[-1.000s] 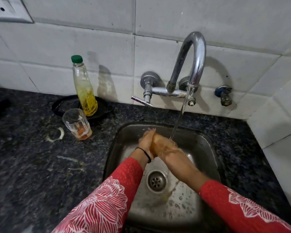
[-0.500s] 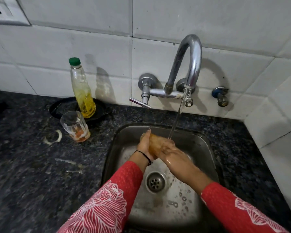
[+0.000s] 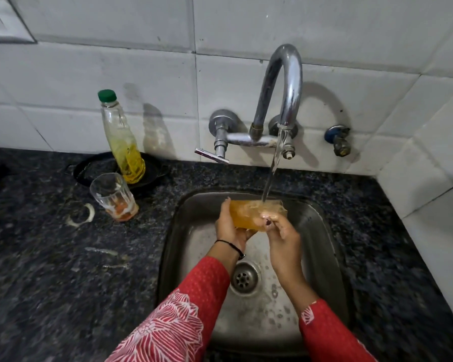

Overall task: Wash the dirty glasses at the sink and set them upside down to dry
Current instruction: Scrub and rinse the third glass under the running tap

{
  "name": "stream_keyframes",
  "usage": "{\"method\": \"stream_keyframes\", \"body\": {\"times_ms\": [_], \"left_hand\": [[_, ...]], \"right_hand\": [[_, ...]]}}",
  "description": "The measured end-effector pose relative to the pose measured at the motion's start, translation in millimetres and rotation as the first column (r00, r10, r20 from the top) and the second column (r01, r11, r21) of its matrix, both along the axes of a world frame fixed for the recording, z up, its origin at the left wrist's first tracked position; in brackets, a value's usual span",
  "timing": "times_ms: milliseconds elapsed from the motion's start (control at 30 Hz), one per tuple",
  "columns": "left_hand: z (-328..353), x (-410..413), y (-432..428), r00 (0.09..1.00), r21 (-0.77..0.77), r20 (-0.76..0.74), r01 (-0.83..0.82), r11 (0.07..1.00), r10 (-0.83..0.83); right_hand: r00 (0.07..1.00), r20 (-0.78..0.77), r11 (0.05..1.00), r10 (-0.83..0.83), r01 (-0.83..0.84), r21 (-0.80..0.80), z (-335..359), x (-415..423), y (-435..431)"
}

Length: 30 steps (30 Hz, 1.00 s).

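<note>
Over the steel sink (image 3: 322, 231), my left hand (image 3: 228, 226) grips a glass (image 3: 249, 214) lying sideways and tinted orange by the liquid inside. Water from the tap (image 3: 283, 100) falls onto its open end. My right hand (image 3: 283, 231) holds the glass at its rim on the right, fingers at the mouth. A second dirty glass (image 3: 113, 195) with orange dregs stands upright on the dark counter, left of the sink.
A bottle of yellow liquid (image 3: 122, 142) with a green cap stands on a black round stand (image 3: 89, 165) behind the second glass. A white ring scrap (image 3: 83, 215) lies on the granite counter (image 3: 50, 270). The drain (image 3: 245, 278) sits mid-sink. White tiled walls close in behind and to the right.
My right hand has slid from over the glass to its right rim, uncovering the glass. The glass now lies more sideways under the stream.
</note>
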<state>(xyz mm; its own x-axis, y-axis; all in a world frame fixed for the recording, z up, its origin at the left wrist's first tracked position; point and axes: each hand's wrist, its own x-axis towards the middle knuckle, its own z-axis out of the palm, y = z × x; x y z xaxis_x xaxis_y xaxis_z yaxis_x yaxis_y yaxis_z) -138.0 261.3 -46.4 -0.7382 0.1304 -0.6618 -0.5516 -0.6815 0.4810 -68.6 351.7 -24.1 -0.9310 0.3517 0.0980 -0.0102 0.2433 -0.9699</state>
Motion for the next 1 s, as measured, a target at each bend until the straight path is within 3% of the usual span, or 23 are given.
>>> {"method": "stream_keyframes", "body": {"times_ms": [67, 100, 167, 233, 333, 467, 533, 633, 700, 767, 833, 867, 933, 967, 1000], "left_hand": [[6, -1, 1, 0.997, -0.062, -0.045, -0.064, 0.996, 0.062], [9, -2, 2, 0.994, -0.092, -0.086, -0.074, 0.993, 0.066], [19, -6, 4, 0.986, -0.167, -0.168, -0.037, 0.985, 0.008], [33, -7, 9, 0.964, -0.287, -0.240, 0.037, 0.957, -0.110], [46, -6, 9, 0.926, -0.264, -0.306, 0.142, 0.954, -0.222], [47, 3, -19, 0.882, -0.066, -0.354, 0.309, 0.949, -0.312], [45, 12, -38, 0.851, 0.075, -0.354, 0.439, 0.895, -0.387], [36, 28, -59, 0.778, 0.247, -0.366, 0.610, 0.753, -0.510], [32, 33, -66, 0.758, 0.296, -0.358, 0.646, 0.704, -0.545], [33, 37, -70, 0.749, 0.292, -0.359, 0.657, 0.695, -0.557], [38, 35, -69, 0.731, 0.127, -0.336, 0.660, 0.741, -0.594], [38, 34, -67, 0.701, -0.074, -0.331, 0.649, 0.758, -0.632], [40, 33, -63, 0.623, -0.562, -0.283, 0.508, 0.653, -0.729], [39, 32, -61, 0.617, -0.649, -0.277, 0.445, 0.617, -0.737], [39, 33, -59, 0.622, -0.630, -0.302, 0.439, 0.641, -0.722]], "right_hand": [[0.983, 0.137, 0.939, -0.120, 0.158, -0.304, 0, -4, -1], [0.967, 0.204, 0.841, -0.152, 0.235, -0.488, -2, -6, -2], [0.938, 0.318, 0.555, -0.141, 0.341, -0.759, -9, -7, -4], [0.919, 0.385, 0.351, -0.091, 0.391, -0.851, -15, -6, -4], [0.918, 0.390, 0.266, -0.065, 0.393, -0.880, -16, -11, 0], [0.921, 0.387, 0.438, -0.034, 0.362, -0.823, -14, -31, 14], [0.937, 0.350, 0.555, 0.008, 0.287, -0.781, -10, -43, 19], [0.956, 0.264, 0.813, 0.124, 0.054, -0.580, 14, -58, 14], [0.956, 0.235, 0.913, 0.177, -0.070, -0.403, 31, -66, 7], [0.947, 0.234, 0.951, 0.221, -0.156, -0.268, 42, -70, 4], [0.935, 0.252, 0.966, 0.250, -0.221, -0.137, 52, -72, 4], [0.927, 0.271, 0.965, 0.261, -0.254, -0.061, 57, -72, 5], [0.908, 0.310, 0.944, 0.283, -0.320, 0.078, 65, -73, 3], [0.904, 0.304, 0.935, 0.300, -0.342, 0.091, 66, -73, 3], [0.905, 0.281, 0.937, 0.318, -0.346, 0.054, 66, -73, 3]]}}
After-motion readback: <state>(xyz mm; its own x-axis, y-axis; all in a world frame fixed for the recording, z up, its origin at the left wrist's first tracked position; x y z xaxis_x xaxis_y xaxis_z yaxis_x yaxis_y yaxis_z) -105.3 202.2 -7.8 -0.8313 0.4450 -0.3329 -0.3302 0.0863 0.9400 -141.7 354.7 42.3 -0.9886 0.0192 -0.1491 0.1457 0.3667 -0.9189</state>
